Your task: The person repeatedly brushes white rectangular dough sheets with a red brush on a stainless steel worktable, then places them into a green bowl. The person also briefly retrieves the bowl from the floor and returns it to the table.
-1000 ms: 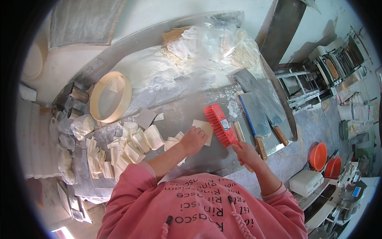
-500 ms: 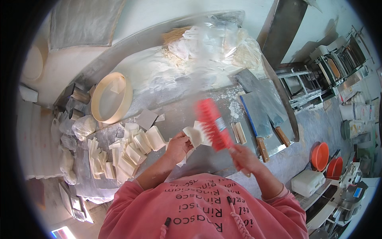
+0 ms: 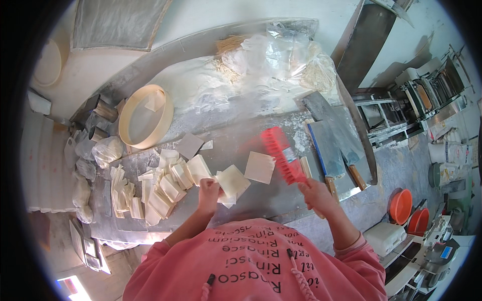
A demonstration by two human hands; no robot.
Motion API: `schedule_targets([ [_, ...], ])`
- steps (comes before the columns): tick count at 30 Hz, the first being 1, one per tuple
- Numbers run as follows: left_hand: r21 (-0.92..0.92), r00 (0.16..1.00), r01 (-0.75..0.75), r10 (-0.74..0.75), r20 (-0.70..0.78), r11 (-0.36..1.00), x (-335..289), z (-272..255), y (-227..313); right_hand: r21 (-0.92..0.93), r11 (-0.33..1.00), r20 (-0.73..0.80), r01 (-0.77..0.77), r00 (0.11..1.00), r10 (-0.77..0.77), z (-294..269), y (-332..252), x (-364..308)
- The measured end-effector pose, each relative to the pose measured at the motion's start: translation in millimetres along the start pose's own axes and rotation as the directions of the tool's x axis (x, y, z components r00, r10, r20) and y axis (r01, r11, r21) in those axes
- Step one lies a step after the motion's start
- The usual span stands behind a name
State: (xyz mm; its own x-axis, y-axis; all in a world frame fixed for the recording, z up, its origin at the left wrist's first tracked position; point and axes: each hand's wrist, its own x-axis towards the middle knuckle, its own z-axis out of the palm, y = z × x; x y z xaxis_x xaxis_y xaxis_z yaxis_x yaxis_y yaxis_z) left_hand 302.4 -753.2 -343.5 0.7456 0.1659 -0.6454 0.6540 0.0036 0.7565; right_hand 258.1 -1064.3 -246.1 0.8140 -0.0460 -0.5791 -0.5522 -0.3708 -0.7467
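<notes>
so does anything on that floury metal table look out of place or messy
Nothing looks damaged. Flour is dusted across the grey metal worktable, heaviest near the crumpled clear plastic bags. One thin square dough sheet lies apart from the stacked pale dough sheets, beside the red plastic brush in the right hand.

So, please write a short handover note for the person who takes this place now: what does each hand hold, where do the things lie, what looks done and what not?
Left hand: pinches a small stack of pale square sheets just above the metal table.
Right hand: shut on the handle of the red brush, bristle end pointing away, blurred.
One single square sheet lies flat between the stack and the brush.
Done, by the look: many folded sheets are piled at the left, near the round sieve.
Left: the sheets in hand and the single sheet are not yet in that pile.
Two cleavers lie to the right, untouched.
</notes>
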Motion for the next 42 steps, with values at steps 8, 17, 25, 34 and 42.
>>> schedule_targets([
  [8, 0.484, 0.318, -0.838, 0.493, 0.81, -0.253, -5, 39, -19, -0.255, 0.967, 0.335, 0.012, 0.939, 0.077, 10, 7, 26],
  [17, 0.454, 0.296, -0.862, 0.504, 0.811, -0.224, 6, 42, -24, -0.28, 0.956, 0.405, 0.083, 0.913, 0.039, -2, 19, 31],
  [25, 0.508, 0.468, -0.821, 0.202, 0.86, -0.26, 4, 61, 26, -0.351, 0.934, 0.3, -0.071, 0.936, 0.184, 0, 15, 26],
  [34, 0.622, 0.504, -0.775, 0.483, 0.716, -0.113, 63, 120, 66, -0.147, 0.984, -0.102, -0.105, 0.991, 0.09, -10, 29, 8],
  [42, 0.44, 0.311, -0.881, 0.489, 0.815, -0.173, 72, 116, 71, -0.058, 0.993, -0.098, -0.101, 0.991, 0.095, -7, 37, -2],
])
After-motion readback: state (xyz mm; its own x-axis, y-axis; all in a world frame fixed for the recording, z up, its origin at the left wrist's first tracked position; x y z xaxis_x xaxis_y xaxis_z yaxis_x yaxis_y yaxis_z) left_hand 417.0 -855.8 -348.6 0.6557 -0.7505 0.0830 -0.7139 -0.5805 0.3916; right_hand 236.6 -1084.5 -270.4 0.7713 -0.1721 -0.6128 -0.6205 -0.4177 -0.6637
